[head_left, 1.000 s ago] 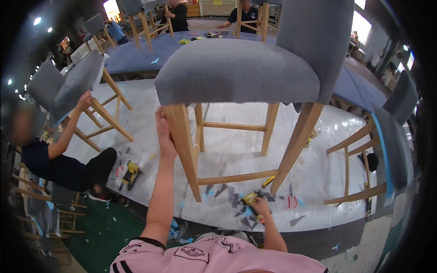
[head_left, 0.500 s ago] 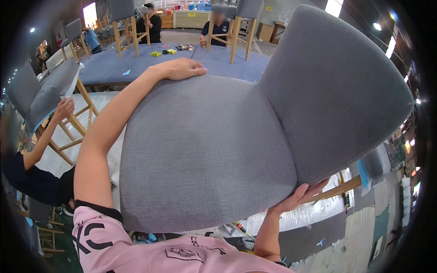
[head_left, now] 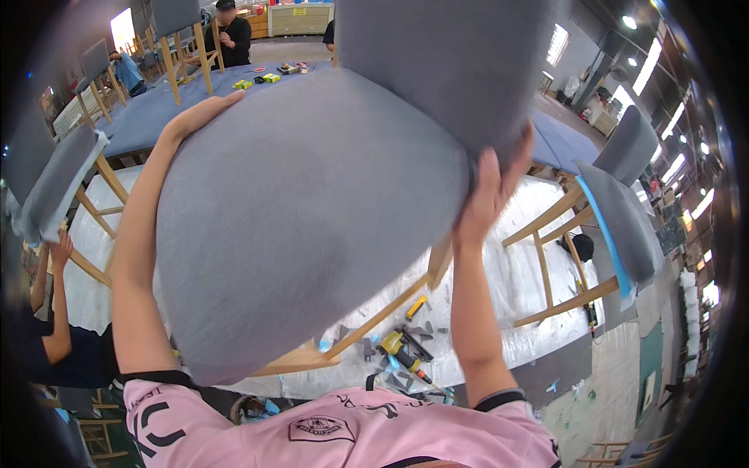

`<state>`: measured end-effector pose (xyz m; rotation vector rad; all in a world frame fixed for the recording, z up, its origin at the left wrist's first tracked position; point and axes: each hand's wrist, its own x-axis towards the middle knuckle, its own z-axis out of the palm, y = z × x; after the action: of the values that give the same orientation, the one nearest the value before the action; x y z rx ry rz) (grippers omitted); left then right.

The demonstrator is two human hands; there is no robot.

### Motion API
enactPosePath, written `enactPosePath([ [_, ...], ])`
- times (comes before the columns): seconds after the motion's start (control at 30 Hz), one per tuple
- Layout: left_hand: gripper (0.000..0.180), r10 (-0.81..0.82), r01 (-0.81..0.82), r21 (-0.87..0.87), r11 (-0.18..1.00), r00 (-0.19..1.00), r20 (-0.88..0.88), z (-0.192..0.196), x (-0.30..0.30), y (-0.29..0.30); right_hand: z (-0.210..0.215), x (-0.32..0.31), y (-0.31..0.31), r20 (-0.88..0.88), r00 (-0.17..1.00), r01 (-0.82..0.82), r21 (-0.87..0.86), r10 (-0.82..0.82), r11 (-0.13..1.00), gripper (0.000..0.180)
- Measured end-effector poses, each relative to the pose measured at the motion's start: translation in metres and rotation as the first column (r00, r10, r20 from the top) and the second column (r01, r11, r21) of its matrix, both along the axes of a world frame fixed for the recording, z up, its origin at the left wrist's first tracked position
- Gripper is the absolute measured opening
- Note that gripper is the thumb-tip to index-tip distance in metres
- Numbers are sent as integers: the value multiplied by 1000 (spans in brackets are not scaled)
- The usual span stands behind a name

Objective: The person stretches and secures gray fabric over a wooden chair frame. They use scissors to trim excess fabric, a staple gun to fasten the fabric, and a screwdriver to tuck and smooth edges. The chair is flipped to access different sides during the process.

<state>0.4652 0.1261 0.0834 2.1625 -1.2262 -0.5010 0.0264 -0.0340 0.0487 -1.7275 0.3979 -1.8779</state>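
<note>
A grey upholstered chair [head_left: 312, 203] with light wooden legs fills the middle of the view, tilted above the work table. Across its far-left seat edge lies my left hand [head_left: 222, 103], holding the rim with its fingertips mostly hidden behind it. My right hand [head_left: 490, 195] grips the chair on the right, where the backrest [head_left: 437, 70] meets the seat. Below my right hand a wooden leg and a crossbar [head_left: 382, 316] show under the seat.
A yellow-green air tool [head_left: 402, 347] and a yellow-handled cutter [head_left: 416, 307] lie among scraps on the plastic-covered table [head_left: 476, 312]. Another grey chair [head_left: 624, 210] lies tipped at right. At left, a co-worker's hands [head_left: 58, 253] are at a further chair [head_left: 62, 183]. Behind stands a blue-topped table [head_left: 140, 129].
The chair has turned, its backrest swinging to the far side and its legs coming into view. My right hand has moved up and forward along with it; my left hand shifted left.
</note>
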Motion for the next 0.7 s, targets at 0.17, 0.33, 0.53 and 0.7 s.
enactPosePath([
  [0.17,86,131,-136,-69,988,989,-70,-12,22,37,6,55,-57,-195,933,-286,114,304,951,89],
  [0.33,107,212,-206,-210,956,977,7,-29,-41,62,-23,7,-5,-218,805,-378,528,552,760,95],
  [0.53,110,171,-191,-393,899,982,-86,-38,-159,64,-77,-125,29,-299,775,-349,532,557,771,96],
  [0.7,104,178,-202,-439,876,979,-95,-49,-181,92,-116,-159,67,-313,779,-414,394,543,821,89],
])
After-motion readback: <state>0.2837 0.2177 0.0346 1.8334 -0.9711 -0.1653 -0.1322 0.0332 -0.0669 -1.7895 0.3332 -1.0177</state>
